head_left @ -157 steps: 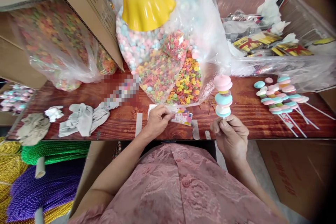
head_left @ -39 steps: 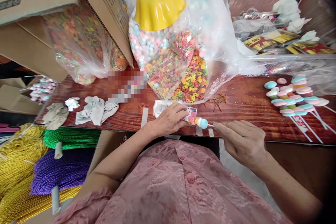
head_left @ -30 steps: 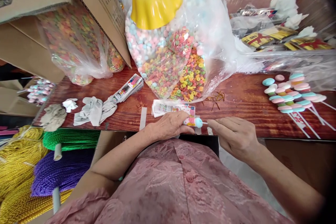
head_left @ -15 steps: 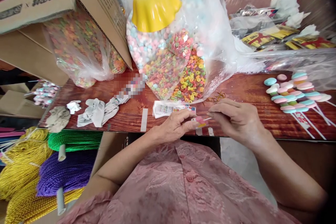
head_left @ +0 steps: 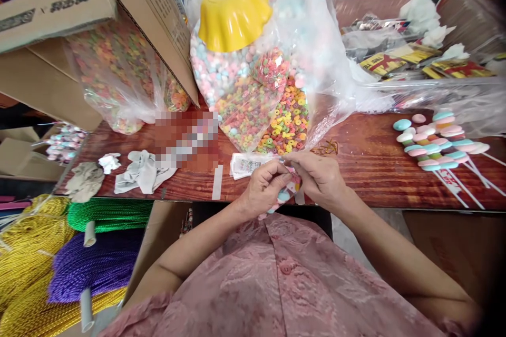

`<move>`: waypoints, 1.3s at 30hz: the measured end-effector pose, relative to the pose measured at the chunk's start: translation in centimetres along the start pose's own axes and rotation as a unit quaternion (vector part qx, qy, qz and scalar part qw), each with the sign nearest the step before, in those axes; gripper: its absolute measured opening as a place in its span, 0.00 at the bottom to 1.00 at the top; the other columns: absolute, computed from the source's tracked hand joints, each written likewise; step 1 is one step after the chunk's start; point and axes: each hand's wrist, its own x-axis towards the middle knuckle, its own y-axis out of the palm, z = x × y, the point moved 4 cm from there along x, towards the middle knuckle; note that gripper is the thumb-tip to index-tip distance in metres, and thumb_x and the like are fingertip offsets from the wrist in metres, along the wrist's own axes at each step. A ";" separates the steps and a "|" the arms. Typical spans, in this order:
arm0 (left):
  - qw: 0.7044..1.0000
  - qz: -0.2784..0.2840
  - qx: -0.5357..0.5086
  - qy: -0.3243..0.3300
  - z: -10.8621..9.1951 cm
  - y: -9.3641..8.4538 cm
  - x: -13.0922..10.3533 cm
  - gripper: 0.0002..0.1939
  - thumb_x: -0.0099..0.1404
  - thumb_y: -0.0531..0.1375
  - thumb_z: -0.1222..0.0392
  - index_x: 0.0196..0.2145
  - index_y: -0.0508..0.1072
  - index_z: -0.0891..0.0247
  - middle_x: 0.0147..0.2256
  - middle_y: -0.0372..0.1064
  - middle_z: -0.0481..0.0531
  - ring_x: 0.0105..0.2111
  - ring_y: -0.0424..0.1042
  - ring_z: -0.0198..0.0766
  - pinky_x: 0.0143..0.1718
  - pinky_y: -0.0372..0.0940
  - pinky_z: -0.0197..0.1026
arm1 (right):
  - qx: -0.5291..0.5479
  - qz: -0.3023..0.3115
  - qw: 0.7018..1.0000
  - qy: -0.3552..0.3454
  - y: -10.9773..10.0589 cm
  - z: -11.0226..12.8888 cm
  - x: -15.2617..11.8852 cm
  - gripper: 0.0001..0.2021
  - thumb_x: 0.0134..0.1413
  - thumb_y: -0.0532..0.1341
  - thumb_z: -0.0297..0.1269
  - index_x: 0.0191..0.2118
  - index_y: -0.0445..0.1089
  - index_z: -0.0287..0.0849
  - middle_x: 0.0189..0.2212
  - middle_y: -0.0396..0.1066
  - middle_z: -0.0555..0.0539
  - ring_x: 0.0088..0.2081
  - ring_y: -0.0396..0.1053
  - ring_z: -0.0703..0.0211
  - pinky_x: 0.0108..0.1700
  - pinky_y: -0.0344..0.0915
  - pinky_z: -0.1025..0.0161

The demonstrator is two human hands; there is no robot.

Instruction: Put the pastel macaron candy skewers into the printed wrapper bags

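Observation:
Both hands meet over the table's front edge. My left hand is closed around a candy skewer, its blue and pink pieces showing below the fingers and a pink and yellow part between the hands. Pinched against the upper end of that skewer is my right hand; its fingertips are partly hidden. A stack of printed white labels lies just behind my left hand. Behind the right one, gold twist ties are scattered.
Finished-looking candy skewers are piled at the right. A clear plastic bin with packets stands behind them. Bags of ring candies and a yellow bowl sit at the back, a cardboard box at left. Cord bundles hang lower left.
My right hand has moved left, up against my left hand. The skewer has turned, so blue pieces now show below the left fingers; the white stick seen before is hidden.

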 end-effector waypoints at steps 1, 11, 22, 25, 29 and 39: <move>1.000 -0.012 -0.016 -0.012 0.3 -0.3 0.1 0.18 0.63 0.62 0.44 0.29 0.67 0.63 0.22 0.61 0.43 0.18 0.59 0.25 0.18 0.58 0.29 | 0.009 -0.017 1.000 0.025 -0.4 -0.1 0.0 0.17 0.62 0.54 0.28 0.55 0.68 0.45 0.43 0.76 0.44 0.41 0.74 0.58 0.42 0.71 0.61; 0.991 -0.117 -0.001 0.070 0.3 -2.0 1.6 0.16 0.62 0.64 0.45 0.33 0.72 0.62 0.31 0.68 0.47 0.27 0.66 0.29 0.27 0.65 0.33 | 0.198 -0.132 0.943 0.235 3.3 -0.3 -2.0 0.04 0.59 0.62 0.36 0.35 0.74 0.45 0.29 0.71 0.49 0.33 0.70 0.59 0.36 0.69 0.61; 0.985 0.004 -0.147 -0.087 2.7 -1.5 0.3 0.22 0.65 0.58 0.39 0.33 0.66 0.63 0.22 0.61 0.42 0.17 0.61 0.28 0.19 0.62 0.33 | 0.175 -0.245 0.930 0.209 5.3 -0.2 -0.5 0.05 0.56 0.63 0.30 0.34 0.76 0.48 0.32 0.67 0.49 0.35 0.68 0.61 0.35 0.69 0.63; 0.975 0.043 -0.189 -0.111 3.0 -1.7 0.6 0.22 0.63 0.61 0.39 0.34 0.66 0.63 0.21 0.62 0.42 0.16 0.61 0.28 0.18 0.61 0.33 | 0.190 -0.245 0.925 0.219 6.3 -0.6 -0.1 0.04 0.54 0.64 0.30 0.32 0.75 0.47 0.32 0.67 0.49 0.35 0.69 0.61 0.36 0.69 0.62; 0.957 0.021 -0.259 -0.133 2.7 -2.4 1.1 0.21 0.57 0.68 0.45 0.33 0.67 0.64 0.21 0.61 0.42 0.16 0.61 0.26 0.18 0.59 0.30 | 0.184 -0.229 0.932 0.213 5.7 -1.6 0.9 0.04 0.57 0.62 0.32 0.35 0.75 0.46 0.32 0.69 0.48 0.37 0.71 0.59 0.37 0.70 0.61; 0.906 0.255 -0.186 -0.281 1.4 -3.1 0.2 0.20 0.56 0.67 0.46 0.29 0.67 0.67 0.22 0.67 0.48 0.15 0.63 0.29 0.14 0.58 0.32 | -0.209 0.124 0.922 -0.301 0.6 0.6 1.0 0.15 0.66 0.53 0.27 0.53 0.70 0.41 0.47 0.75 0.45 0.57 0.65 0.54 0.56 0.56 0.51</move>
